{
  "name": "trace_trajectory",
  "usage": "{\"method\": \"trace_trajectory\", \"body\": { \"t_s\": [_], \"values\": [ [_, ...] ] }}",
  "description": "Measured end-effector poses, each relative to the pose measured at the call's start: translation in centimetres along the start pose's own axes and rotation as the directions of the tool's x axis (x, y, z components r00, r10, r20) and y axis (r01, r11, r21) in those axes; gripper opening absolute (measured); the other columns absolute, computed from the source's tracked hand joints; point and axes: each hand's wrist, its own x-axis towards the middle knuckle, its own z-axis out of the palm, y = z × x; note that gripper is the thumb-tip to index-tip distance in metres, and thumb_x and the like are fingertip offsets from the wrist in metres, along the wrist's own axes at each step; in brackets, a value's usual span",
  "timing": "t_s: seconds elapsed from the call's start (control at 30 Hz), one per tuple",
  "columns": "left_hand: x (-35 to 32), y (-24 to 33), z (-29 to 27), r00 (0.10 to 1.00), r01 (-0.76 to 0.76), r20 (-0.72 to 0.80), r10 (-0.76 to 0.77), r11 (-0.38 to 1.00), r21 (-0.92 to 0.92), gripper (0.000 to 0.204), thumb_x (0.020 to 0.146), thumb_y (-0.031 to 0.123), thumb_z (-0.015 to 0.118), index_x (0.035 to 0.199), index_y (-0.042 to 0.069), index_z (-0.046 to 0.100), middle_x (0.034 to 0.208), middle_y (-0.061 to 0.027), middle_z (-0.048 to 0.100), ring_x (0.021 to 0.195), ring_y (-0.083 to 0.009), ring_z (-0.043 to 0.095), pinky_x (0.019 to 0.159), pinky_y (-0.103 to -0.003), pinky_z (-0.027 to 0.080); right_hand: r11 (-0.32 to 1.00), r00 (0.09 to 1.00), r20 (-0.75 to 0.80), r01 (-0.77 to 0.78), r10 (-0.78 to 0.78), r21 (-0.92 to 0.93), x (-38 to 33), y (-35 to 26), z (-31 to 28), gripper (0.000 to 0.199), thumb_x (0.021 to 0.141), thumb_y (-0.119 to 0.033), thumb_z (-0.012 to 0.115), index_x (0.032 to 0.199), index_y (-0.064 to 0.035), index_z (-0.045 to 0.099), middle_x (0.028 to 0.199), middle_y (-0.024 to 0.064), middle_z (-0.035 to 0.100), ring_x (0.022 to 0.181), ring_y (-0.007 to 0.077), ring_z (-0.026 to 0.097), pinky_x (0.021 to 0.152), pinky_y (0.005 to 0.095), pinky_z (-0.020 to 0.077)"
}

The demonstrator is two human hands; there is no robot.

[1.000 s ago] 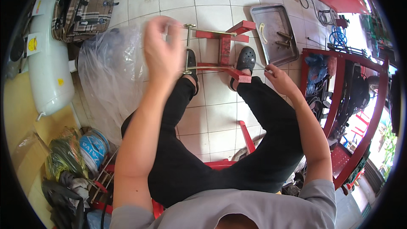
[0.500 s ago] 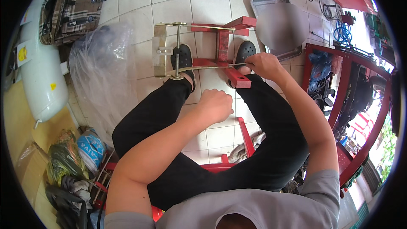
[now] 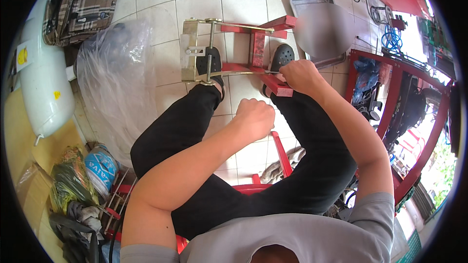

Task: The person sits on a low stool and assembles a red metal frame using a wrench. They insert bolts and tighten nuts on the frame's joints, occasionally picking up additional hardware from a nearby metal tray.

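Note:
A red metal stand (image 3: 257,51) rests on the floor between and beyond my feet. Attached to it is a brass-coloured bracket (image 3: 189,51) with two long side bars and a shiny cross rod (image 3: 209,61). My right hand (image 3: 301,74) is closed at the end of the bracket's near bar, by the red foot bar. A thin metal piece shows at its fingertips; I cannot tell exactly what kind it is. My left hand (image 3: 255,119) is closed in a fist above the floor between my knees, apart from the stand. Whatever it may hold is hidden.
A metal tray (image 3: 306,1) lies beyond the stand. To the left are a clear plastic sheet (image 3: 117,78), a plaid bag (image 3: 90,9) and a white cylinder (image 3: 48,95). A red rack (image 3: 395,85) stands right. Below me, a red leg (image 3: 282,153) and a rag (image 3: 273,171) show.
My left hand has moved slightly right, its fist still closed. My right hand stays by the near bar, shifted a little left, and less of the thin metal piece shows.

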Motion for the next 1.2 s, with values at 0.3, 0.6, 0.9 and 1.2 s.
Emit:
{"method": "trace_trajectory", "body": {
  "t_s": [0.3,0.6,0.9,1.2],
  "values": [
    [-0.3,-0.2,-0.9,1.0,-0.012,-0.022,0.011,1.0,-0.006,0.033,0.084,0.032,0.064,0.087,-0.001,0.065,0.084,-0.0183,0.066,0.082,-0.0344,0.065,0.072,-0.043,0.052,0.979,0.982,-0.082,0.178,-0.17,0.102,-0.7,2.9,1.8,0.015,0.084,-0.024,0.058,0.081,-0.0107,0.064,0.062,0.0127,0.061,0.062,0.0316,0.064,0.056,0.0425,0.0488],
    [-0.2,-0.1,-0.7,0.999,-0.015,-0.038,0.015,1.0,-0.004,0.034,0.083,0.033,0.064,0.086,-0.001,0.065,0.082,-0.0184,0.066,0.08,-0.0346,0.065,0.072,-0.042,0.052,0.97,0.989,-0.09,0.131,-0.115,0.207,-1.2,3.6,3.0,0.014,0.082,-0.016,0.059,0.095,-0.0119,0.064,0.067,0.0153,0.063,0.063,0.0347,0.062,0.056,0.0445,0.0485],
    [-0.4,0.2,-1.2,1.0,-0.01,-0.004,0.01,1.0,0.004,0.034,0.084,0.033,0.063,0.085,0.0,0.064,0.083,-0.0167,0.066,0.082,-0.0336,0.065,0.073,-0.042,0.052,0.995,0.967,0.243,0.063,-0.08,0.077,1.1,0.0,-2.7,0.016,0.081,-0.019,0.057,0.084,-0.007,0.067,0.079,0.0141,0.067,0.079,0.0328,0.066,0.064,0.0431,0.0514],
    [-0.3,0.3,-0.7,0.997,-0.015,-0.069,0.018,0.999,0.043,0.031,0.085,0.033,0.061,0.086,0.002,0.064,0.085,-0.0141,0.067,0.084,-0.0295,0.065,0.074,-0.04,0.051,0.996,0.884,0.46,0.081,-0.085,0.028,4.6,-3.8,-3.7,0.025,0.077,-0.012,0.057,0.097,-0.0035,0.07,0.098,0.0146,0.068,0.091,0.0324,0.066,0.071,0.0486,0.052]
  ]
}}
